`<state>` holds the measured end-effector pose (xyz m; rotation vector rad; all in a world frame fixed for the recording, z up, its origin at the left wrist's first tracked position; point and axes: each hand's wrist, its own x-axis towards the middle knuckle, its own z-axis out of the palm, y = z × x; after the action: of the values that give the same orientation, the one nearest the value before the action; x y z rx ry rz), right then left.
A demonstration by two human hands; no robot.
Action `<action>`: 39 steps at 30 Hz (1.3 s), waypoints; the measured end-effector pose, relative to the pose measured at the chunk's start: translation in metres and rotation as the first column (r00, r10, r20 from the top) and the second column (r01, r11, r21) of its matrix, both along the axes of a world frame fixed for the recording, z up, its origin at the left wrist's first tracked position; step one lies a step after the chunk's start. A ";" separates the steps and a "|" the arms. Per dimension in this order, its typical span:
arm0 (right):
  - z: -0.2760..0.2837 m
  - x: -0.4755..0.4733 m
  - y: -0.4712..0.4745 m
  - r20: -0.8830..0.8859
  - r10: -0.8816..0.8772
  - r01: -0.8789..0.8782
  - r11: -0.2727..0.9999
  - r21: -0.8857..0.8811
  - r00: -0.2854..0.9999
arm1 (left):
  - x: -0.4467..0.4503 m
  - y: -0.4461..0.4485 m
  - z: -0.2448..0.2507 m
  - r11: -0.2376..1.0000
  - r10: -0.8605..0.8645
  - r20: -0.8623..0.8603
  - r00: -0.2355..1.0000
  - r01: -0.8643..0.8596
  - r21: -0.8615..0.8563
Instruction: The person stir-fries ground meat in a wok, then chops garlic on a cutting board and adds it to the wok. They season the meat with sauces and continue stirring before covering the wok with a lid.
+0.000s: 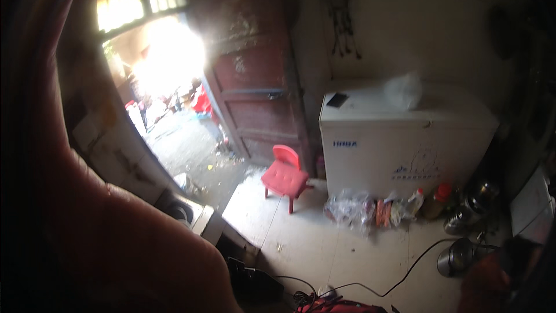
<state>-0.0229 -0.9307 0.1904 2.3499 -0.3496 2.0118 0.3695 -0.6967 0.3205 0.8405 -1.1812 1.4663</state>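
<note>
My left hand (143,243) looms very close to the camera along the left side and lower left, blurred and dark. Its fingertips are cut off by the picture's edge, so I cannot tell what it touches. My right hand is not clearly in view. Before me on the tiled floor stands a small red chair (285,177) with a padded seat. Behind it a brown wooden door (260,74) stands open. A white chest freezer (369,156) is at the right, with a dark flat object (337,99) and a crumpled translucent plastic bag (405,91) on its lid.
Plastic bags (349,211) and bottles line the freezer's foot. A metal pot (455,257) sits further right, and a black cable (408,276) crosses the floor. Red fabric (347,306) lies at the bottom edge. A blurred reddish-brown shape (488,278) fills the lower right.
</note>
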 end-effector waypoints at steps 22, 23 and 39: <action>-0.070 0.004 0.003 -0.202 0.036 0.080 0.839 0.537 0.979 | 0.085 -0.159 -0.157 0.906 0.323 -0.255 0.911 -0.220 0.361; -0.077 -0.002 0.006 -0.188 0.045 0.069 0.825 0.560 0.981 | 0.083 -0.161 -0.154 0.906 0.331 -0.245 0.911 -0.234 0.353; -0.161 -0.074 0.025 -0.051 0.029 0.022 0.628 0.778 0.998 | 0.041 -0.185 -0.139 0.901 0.378 -0.239 0.894 -0.296 0.317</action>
<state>-0.0973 -0.9055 0.0299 2.8021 -1.5002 2.0332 0.4102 -0.8820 0.1811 1.4693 -1.0552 1.4025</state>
